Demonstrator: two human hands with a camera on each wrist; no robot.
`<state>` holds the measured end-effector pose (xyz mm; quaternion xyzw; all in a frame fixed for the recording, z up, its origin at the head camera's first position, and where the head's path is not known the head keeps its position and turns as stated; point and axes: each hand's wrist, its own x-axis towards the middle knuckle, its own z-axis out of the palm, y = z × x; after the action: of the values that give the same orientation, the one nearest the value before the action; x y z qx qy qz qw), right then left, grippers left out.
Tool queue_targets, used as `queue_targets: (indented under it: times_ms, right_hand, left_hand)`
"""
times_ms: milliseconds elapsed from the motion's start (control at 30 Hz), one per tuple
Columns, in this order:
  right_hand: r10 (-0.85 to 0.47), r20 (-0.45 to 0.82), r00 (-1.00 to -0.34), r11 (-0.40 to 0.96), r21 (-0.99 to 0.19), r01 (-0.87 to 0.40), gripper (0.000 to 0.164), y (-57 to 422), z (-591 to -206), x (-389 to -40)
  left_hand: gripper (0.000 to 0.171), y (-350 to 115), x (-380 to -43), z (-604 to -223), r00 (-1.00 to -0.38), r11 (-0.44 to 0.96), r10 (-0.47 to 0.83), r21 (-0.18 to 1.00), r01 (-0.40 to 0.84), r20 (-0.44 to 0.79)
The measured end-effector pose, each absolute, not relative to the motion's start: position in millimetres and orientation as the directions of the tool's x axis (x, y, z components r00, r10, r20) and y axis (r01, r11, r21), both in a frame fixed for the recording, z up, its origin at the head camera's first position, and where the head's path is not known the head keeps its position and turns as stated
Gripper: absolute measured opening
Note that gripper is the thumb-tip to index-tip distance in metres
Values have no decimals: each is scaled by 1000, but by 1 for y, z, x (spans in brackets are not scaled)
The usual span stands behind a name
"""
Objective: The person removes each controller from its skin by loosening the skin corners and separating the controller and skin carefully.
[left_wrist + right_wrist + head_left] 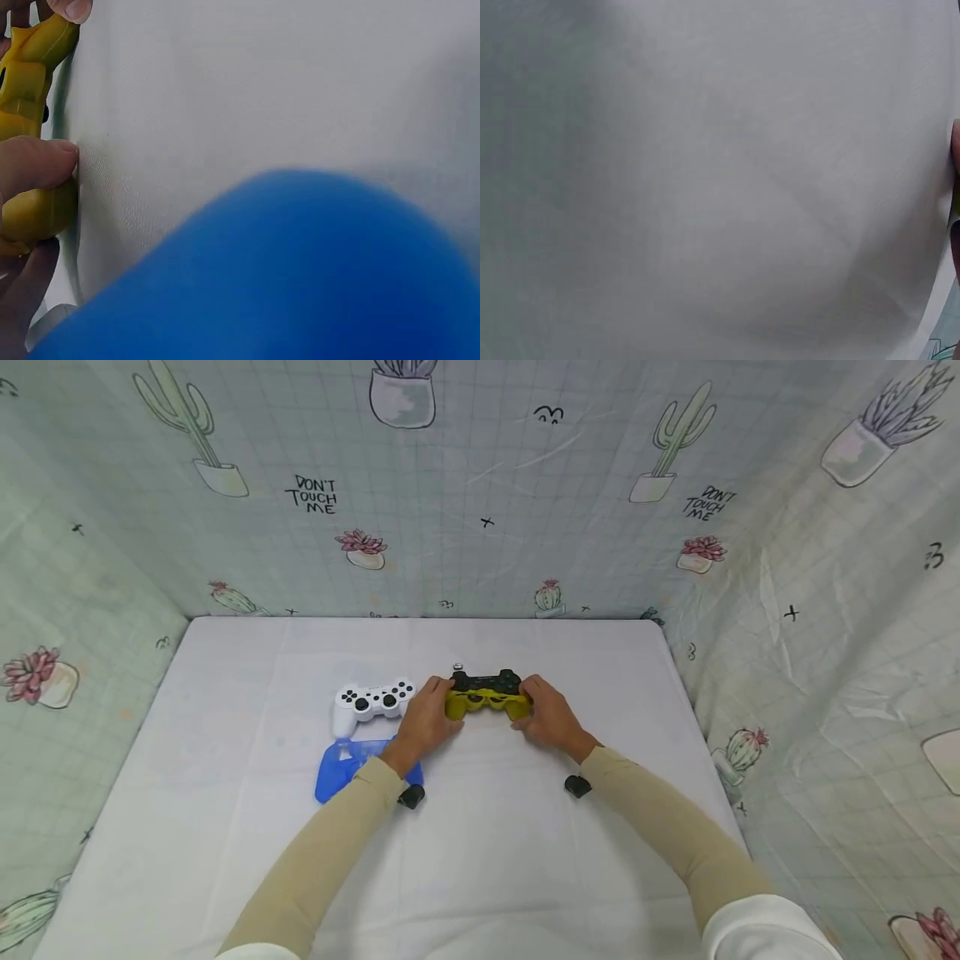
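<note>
A black game controller (487,682) with a yellow rubbery cover (491,700) on its near side is held between both hands in the head view. My left hand (427,720) grips its left end, and my right hand (551,717) grips its right end. In the left wrist view, fingers and thumb press around the grips of the yellow cover (45,214). The right wrist view catches only a sliver of a hand at its right edge. How far the cover reaches around the controller is hidden.
Left of my left hand lies a white game controller (347,717). Nearer, a blue cover (333,770) lies partly beneath my left forearm, large and blurred in the left wrist view. A tiny object (457,667) sits behind the black controller. Patterned curtains surround the white table (495,860).
</note>
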<state>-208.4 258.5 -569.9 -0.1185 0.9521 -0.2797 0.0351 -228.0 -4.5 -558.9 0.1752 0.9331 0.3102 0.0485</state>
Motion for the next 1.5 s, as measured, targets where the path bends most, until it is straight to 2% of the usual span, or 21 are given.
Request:
queue_targets:
  times_ms: [200,333,533,867,1067,1200,1400,1500]
  right_hand:
    - [-252,104,-962,805,-530,-268,54,260,-562,-206]
    - [-274,180,-945,790,-519,-328,54,263,-557,-208]
    - [-301,222,-928,784,-497,-373,49,264,-554,-210]
    - [-335,122,-934,834,-424,-354,33,261,-559,-208]
    - [-392,157,-906,829,-368,-422,29,263,-563,-210]
    - [-419,149,-896,828,-341,-444,30,264,-561,-211]
    - [-429,47,-902,847,-324,-420,48,267,-558,-215]
    - [-447,59,-893,836,-328,-440,47,268,-560,-216]
  left_hand:
    - [52,-6,-231,-555,-919,702,373,609,369,127]
    - [52,-8,-235,-552,-904,689,382,593,416,191]
    - [54,-10,-237,-551,-898,688,391,584,430,201]
    - [45,-7,-235,-559,-895,685,407,588,431,182]
    - [43,-6,-237,-555,-886,687,418,568,454,202]
    - [42,-5,-238,-555,-884,696,427,555,457,192]
    - [41,-4,-237,-561,-890,703,424,560,439,167]
    - [42,-4,-237,-560,-889,689,418,573,444,187]
